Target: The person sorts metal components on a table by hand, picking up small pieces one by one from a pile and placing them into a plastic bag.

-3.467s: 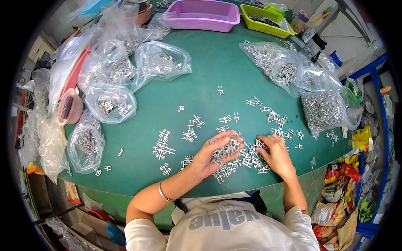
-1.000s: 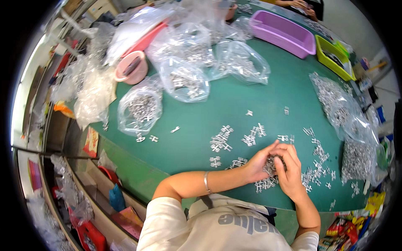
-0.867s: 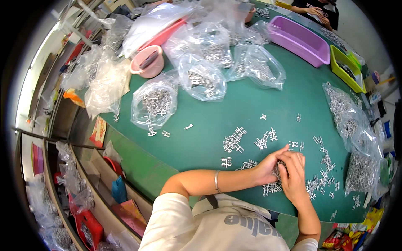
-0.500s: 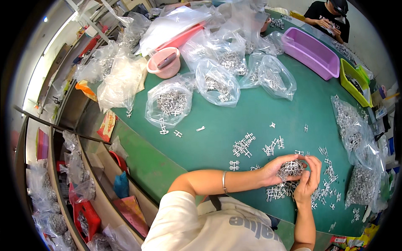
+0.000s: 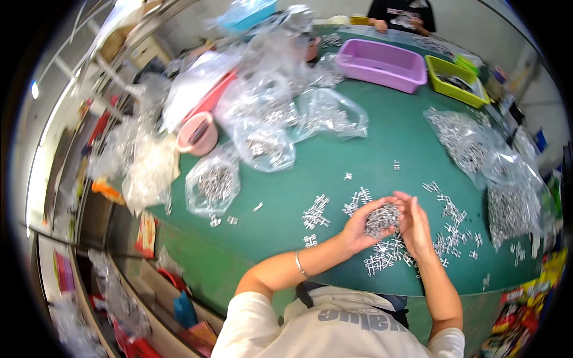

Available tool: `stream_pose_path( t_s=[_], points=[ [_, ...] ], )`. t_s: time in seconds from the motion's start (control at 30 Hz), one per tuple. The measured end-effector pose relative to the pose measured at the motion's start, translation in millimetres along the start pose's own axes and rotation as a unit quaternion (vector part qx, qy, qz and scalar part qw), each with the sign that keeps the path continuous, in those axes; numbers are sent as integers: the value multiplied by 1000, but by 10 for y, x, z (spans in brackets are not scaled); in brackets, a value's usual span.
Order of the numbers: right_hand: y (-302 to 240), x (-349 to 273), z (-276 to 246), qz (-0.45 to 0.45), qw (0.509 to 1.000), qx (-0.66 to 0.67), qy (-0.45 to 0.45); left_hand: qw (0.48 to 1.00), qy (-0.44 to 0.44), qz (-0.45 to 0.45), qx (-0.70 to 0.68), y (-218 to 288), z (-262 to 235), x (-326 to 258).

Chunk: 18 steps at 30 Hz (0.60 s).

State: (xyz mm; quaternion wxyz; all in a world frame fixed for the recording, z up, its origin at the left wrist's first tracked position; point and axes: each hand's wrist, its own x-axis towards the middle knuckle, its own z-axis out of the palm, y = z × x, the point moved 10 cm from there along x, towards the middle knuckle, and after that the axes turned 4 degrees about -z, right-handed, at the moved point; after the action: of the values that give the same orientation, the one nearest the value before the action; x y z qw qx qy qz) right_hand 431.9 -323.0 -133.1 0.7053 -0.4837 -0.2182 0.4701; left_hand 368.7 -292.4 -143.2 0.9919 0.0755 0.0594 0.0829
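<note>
A clump of small silver metal parts [image 5: 382,221] rests in my left hand [image 5: 356,231], whose fingers curl around its far side. My right hand [image 5: 417,231] stands upright at the clump's right edge, fingers stretched out and nothing gripped in them. Whether its palm touches the clump I cannot tell. Beneath both hands lies a loose pile of the same metal parts [image 5: 382,258]. More scattered parts [image 5: 452,238] lie to the right of my right hand, and a small heap [image 5: 316,212] is to the left.
Clear plastic bags of metal parts [image 5: 216,181] stand along the green table's [image 5: 286,200] far left, beside a pink bucket [image 5: 197,135]. A purple basin [image 5: 382,64] and a yellow-green tray [image 5: 456,82] sit at the back. Filled bags [image 5: 510,209] line the right. Another person [image 5: 403,17] is across the table.
The whole view has shifted and turned. My right hand's fingers have straightened and come away from the left hand's fingertips, while the clump stays in my left hand.
</note>
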Motion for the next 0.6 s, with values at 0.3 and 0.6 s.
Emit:
stream_pose_path(
  t_s=[0.3,0.6],
  points=[
    [89,-76,63,124,977,169,-43,998,51,12,17,32,54,-17],
    [20,-88,96,145,960,229,-62,993,77,71,55,213,-91,-59]
  ],
)
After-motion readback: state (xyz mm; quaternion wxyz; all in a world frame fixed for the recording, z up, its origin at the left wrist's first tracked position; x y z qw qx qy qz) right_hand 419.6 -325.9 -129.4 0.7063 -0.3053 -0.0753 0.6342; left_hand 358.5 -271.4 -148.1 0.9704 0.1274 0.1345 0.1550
